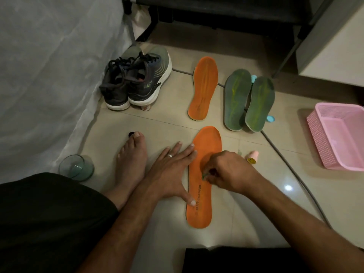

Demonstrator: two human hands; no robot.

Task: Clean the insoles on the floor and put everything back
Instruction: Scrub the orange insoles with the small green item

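Note:
An orange insole lies lengthwise on the tiled floor in front of me. My left hand lies flat beside it, fingers straight, with the thumb pressing the insole's left edge. My right hand is over the insole's middle, its fingers curled round a small dark green thing that touches the surface; most of that thing is hidden. A second orange insole lies farther back. Two green insoles lie side by side to its right.
A pair of dark sneakers stands at the back left by a draped sheet. A glass cup lies by my bare foot. A pink basket sits right, a small pink bottle near my right hand. A grey cable crosses the floor.

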